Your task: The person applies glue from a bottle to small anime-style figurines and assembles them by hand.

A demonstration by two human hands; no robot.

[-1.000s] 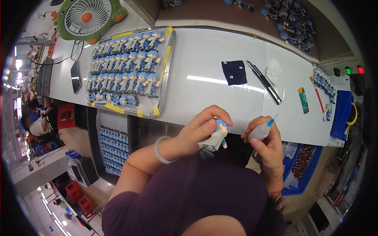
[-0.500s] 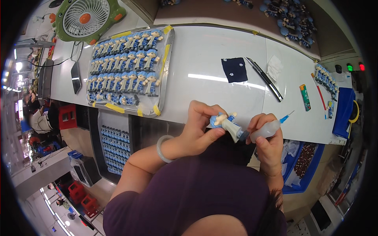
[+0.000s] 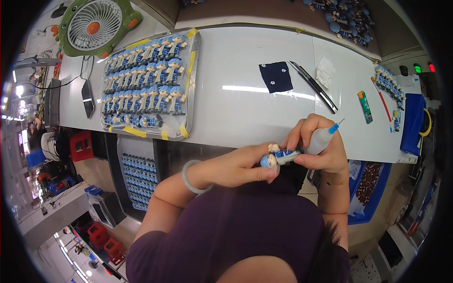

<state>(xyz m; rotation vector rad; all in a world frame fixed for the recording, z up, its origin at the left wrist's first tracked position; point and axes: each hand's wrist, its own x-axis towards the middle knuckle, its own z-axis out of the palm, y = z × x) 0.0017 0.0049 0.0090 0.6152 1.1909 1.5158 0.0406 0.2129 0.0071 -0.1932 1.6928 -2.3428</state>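
Observation:
Between my hands, a small painted figurine (image 3: 282, 157) with blue hair and a blue and cream outfit lies tilted, head toward the left. My left hand (image 3: 238, 166) grips it around the head end, fingers closed. My right hand (image 3: 336, 158) pinches its foot end with thumb and fingertips. Tucked in that same right hand is a translucent squeeze bottle (image 3: 319, 140) with a blue needle tip pointing up and to the right. Part of the figurine's feet is hidden by my right fingers.
A tray (image 3: 189, 101) edged with yellow tape holds rows of similar figurines at left, below a green fan (image 3: 94, 29). Ahead lie a dark cloth (image 3: 276, 77), a craft knife (image 3: 314, 88), white tissue (image 3: 325, 71), a green lighter (image 3: 364, 107) and a red brush (image 3: 381, 98). A blue bin (image 3: 369, 214) sits lower right.
The figurine has turned over so its head points lower left. My right hand has moved onto its foot end, and the bottle has tilted more upright.

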